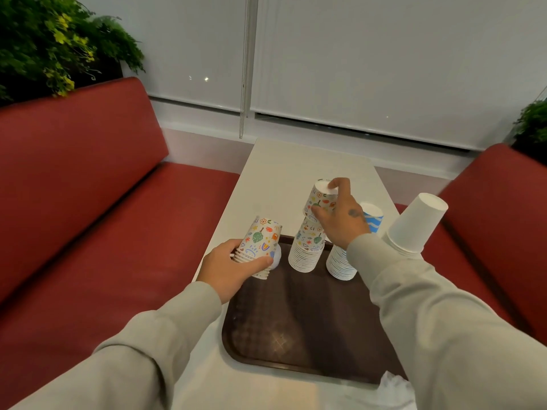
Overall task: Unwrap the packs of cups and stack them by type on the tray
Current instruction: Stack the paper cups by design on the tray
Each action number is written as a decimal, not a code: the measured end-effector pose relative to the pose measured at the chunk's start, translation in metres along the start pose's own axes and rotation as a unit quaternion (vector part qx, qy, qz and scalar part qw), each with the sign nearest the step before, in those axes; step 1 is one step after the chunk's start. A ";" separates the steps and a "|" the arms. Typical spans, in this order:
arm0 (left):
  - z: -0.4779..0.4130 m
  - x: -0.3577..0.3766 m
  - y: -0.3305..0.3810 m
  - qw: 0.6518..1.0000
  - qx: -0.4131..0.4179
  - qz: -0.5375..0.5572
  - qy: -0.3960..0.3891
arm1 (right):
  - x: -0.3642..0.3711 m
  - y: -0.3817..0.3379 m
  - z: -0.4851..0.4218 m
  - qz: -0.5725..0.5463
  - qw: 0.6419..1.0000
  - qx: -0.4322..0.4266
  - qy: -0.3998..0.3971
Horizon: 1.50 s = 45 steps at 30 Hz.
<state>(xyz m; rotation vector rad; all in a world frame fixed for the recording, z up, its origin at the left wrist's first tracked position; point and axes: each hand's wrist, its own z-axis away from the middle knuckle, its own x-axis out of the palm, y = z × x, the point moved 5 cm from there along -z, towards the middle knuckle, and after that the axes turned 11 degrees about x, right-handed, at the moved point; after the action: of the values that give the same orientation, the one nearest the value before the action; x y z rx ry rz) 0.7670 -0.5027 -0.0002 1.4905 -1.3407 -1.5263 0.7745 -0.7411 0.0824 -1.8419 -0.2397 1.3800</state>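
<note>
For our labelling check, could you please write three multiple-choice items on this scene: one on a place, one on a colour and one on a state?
1. On the tray, the striped stack stands: A left of the patterned stack; B right of it; C on top of it.
2. The tray is: A green; B white; C dark brown.
3. The left hand: A lies flat; B grips patterned cups; C holds a white cup.
Answers: 1 B, it stands to that stack's right; 2 C, its bare surface shows dark brown; 3 B, the hand wraps round them.
</note>
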 end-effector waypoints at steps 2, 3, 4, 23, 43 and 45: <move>-0.001 0.001 0.000 1.000 0.001 0.008 0.002 | 0.008 0.006 0.000 0.021 1.000 0.009 -0.003; -0.002 0.001 0.000 1.000 0.002 0.011 0.005 | 0.012 0.010 0.000 0.028 0.999 0.014 -0.006; -0.002 0.002 -0.001 1.000 0.003 0.012 0.007 | 0.017 0.015 0.000 0.034 0.999 0.021 -0.009; 0.003 0.002 0.019 0.999 0.039 0.002 -0.002 | 0.025 -0.017 0.040 -0.053 0.984 0.002 -0.171; 0.013 -0.008 0.027 0.999 0.023 -0.034 -0.012 | -0.010 -0.030 0.034 -0.121 0.991 0.006 -0.062; 0.012 -0.008 0.023 0.999 0.018 -0.030 -0.010 | -0.020 -0.030 0.028 -0.117 0.993 0.003 -0.028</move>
<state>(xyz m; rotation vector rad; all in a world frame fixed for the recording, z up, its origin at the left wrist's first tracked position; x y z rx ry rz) 0.7520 -0.4988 0.0220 1.5543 -1.3518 -1.5655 0.7511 -0.7189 0.1155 -1.7106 -0.4645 1.2682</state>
